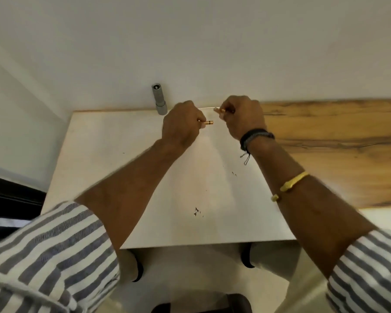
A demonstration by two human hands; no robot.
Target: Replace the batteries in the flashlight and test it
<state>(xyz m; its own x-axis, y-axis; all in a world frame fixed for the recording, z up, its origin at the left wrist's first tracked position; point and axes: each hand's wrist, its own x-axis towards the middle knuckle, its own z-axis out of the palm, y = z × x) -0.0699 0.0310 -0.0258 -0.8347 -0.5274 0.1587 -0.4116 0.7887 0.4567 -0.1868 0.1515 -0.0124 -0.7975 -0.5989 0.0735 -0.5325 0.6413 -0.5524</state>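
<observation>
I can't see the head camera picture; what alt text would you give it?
Seen from above, a person's left hand and right hand each pinch a small gold battery over a white table. A grey flashlight stands upright at the table's far edge by the wall, its top end open. Striped sleeves are rolled up.

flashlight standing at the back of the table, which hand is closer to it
Left. The left hand, holding a battery, is just right of the flashlight; the right hand is farther right, holding another battery.
</observation>
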